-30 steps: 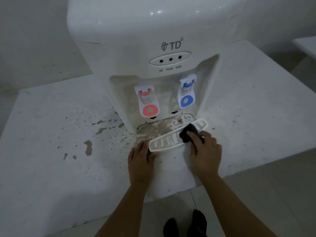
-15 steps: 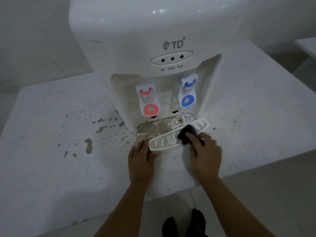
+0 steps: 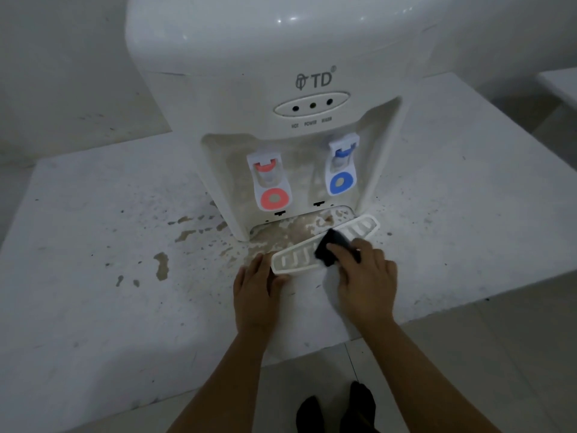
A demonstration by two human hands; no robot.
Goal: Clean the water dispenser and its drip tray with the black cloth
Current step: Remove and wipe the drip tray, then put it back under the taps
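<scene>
A white water dispenser (image 3: pixel 281 73) stands on a stained white counter, with a red tap (image 3: pixel 269 185) and a blue tap (image 3: pixel 342 170). Its white slotted drip tray (image 3: pixel 296 259) lies pulled out in front of it, at a slant. My right hand (image 3: pixel 365 282) presses the black cloth (image 3: pixel 329 246) onto the middle of the tray. At the tray's left end my left hand (image 3: pixel 254 289) lies flat on the counter, its thumb against the tray's near edge. The bay where the tray sat (image 3: pixel 293 228) is stained brown.
Brown stains and flaked patches (image 3: pixel 162 264) spread over the counter (image 3: pixel 93 307) left of the dispenser. The counter's front edge runs just below my hands, with tiled floor and my dark shoes (image 3: pixel 337 407) beneath. Another white surface (image 3: pixel 559 82) shows at far right.
My right hand has slid the black cloth leftward along the tray, from nearer its right end toward the middle. The left hand and tray have stayed put.
</scene>
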